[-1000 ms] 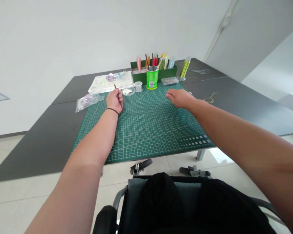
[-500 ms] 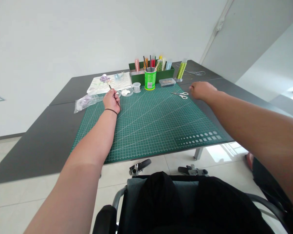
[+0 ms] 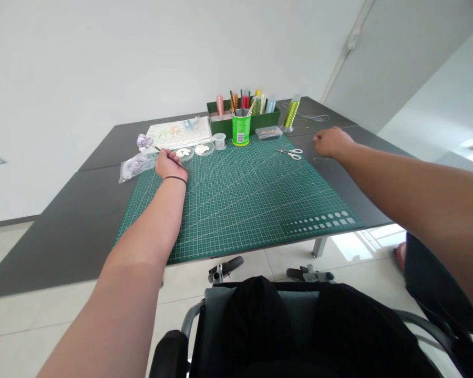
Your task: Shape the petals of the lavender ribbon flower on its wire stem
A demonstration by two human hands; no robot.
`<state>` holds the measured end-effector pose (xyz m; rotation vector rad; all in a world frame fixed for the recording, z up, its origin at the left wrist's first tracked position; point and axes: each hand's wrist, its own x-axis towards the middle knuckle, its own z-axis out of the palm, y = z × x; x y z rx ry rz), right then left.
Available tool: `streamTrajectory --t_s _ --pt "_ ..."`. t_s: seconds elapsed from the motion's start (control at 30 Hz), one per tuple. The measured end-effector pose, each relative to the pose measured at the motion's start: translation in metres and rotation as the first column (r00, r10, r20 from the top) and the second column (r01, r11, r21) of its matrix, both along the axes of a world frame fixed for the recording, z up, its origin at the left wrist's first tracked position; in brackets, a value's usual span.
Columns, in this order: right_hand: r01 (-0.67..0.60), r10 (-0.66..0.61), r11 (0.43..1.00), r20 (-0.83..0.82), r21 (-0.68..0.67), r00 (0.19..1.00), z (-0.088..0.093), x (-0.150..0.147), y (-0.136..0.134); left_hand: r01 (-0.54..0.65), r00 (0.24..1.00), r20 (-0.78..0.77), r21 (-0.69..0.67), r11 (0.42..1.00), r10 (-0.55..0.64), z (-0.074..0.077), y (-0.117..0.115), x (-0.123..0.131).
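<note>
My left hand (image 3: 170, 164) is closed around the dark stem of a pale purple artificial flower (image 3: 144, 140). Its bloom points left, just above a clear plastic bag (image 3: 136, 167) with purple pieces inside. Over the dark table to the right of the mat, my right hand (image 3: 331, 142) has its fingers curled together. A thin strand (image 3: 321, 159) shows just below that hand; whether the fingers grip it is hidden. White-handled scissors (image 3: 294, 153) lie on the green cutting mat (image 3: 236, 199), left of my right hand.
Behind the mat stand a bright green can (image 3: 241, 128) of tools, a dark green box (image 3: 220, 127) of thread spools and a yellow-green spool (image 3: 292, 113). A flat clear case (image 3: 268, 133), a small clear spool (image 3: 219, 140), round dishes (image 3: 204, 149) and a white painted board (image 3: 177, 132) sit nearby.
My left hand has moved slightly left, and the flower has swung left and down from over the board. The right hand has shifted a little right, with a thin strand now showing below it.
</note>
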<state>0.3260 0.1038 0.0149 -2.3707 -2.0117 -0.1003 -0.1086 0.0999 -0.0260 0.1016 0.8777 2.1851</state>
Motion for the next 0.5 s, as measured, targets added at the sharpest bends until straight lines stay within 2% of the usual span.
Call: streamTrajectory --t_s 0.1,0.2,0.3,0.37,0.47,0.5 --pt "0.021 -0.014 0.998 -0.105 0.067 0.994 -0.001 -0.016 -0.004 0.083 0.995 -0.050 -0.010 0.997 -0.083 0.002 -0.002 0.005" --pt "-0.101 0.143 0.964 -0.162 0.246 0.976 0.002 -0.040 -0.007 0.171 0.983 -0.061 0.007 0.985 -0.170 0.004 -0.005 0.009" --pt "-0.241 0.312 0.906 -0.163 0.348 0.936 0.004 -0.078 -0.008 0.319 0.946 -0.071 0.045 0.947 -0.315 0.007 -0.011 0.012" --pt "-0.387 0.479 0.829 -0.154 0.403 0.864 0.004 -0.111 -0.008 0.449 0.892 -0.079 0.049 0.892 -0.445 0.010 -0.017 0.014" --pt "-0.568 0.707 0.680 -0.210 0.464 0.676 0.002 -0.169 -0.011 0.587 0.808 -0.087 0.055 0.807 -0.582 0.015 -0.025 0.017" --pt "-0.592 0.744 0.656 -0.268 0.469 0.612 0.001 -0.189 -0.014 0.610 0.792 -0.092 0.052 0.791 -0.604 0.016 -0.027 0.018"
